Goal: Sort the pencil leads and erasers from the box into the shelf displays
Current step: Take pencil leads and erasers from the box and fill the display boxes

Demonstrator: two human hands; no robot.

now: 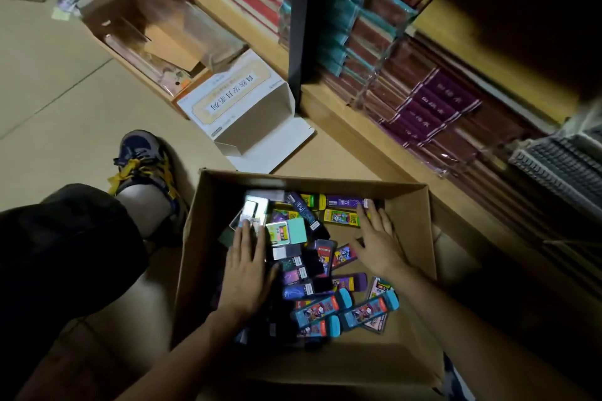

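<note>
Left hand (247,257) and right hand (374,238) are lying flat, fingers straight and gripping nothing, on the lead and eraser packs (317,311) in the cardboard box (420,221) at lower centre; likely sifting stage, next needing one pack pinched for the shelf (358,127).

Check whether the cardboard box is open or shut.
Open. The cardboard box has no flaps over its top; loose colourful packets show inside, down to its floor.

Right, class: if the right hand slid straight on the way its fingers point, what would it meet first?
Probably the purple pack at the far wall of the cardboard box, just past the right hand; depth is unclear.
</note>
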